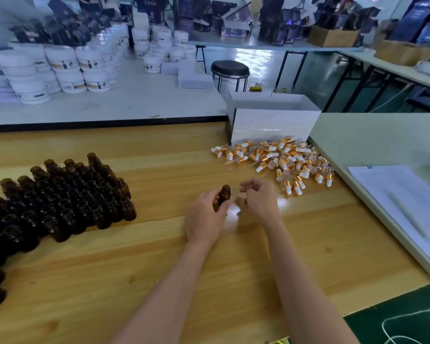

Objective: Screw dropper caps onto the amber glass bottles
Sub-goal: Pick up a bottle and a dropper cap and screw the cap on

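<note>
View from above a wooden table, with a person's two bare forearms reaching in from the bottom edge. The left hand grips one small amber bottle near the middle of the table. Its fingers and thumb curl round the lower body of the bottle, which is roughly upright with its open neck bare. The right hand is just beside it, on the right, with its fingers loosely curled toward the bottle's neck. That hand is blurred, and I cannot tell whether it holds anything between its fingertips.

To the left, well apart from the hands, a large block of uncapped amber bottles stands packed in tight rows, running off the left edge. To the upper right lies a loose pile of dropper caps with gold collars and white rubber bulbs. The pile rests against the front of an open white box. Further right, a stack of paper sheets lies on a paler table. Behind the wooden table are stacked white tubs and a black stool.
</note>
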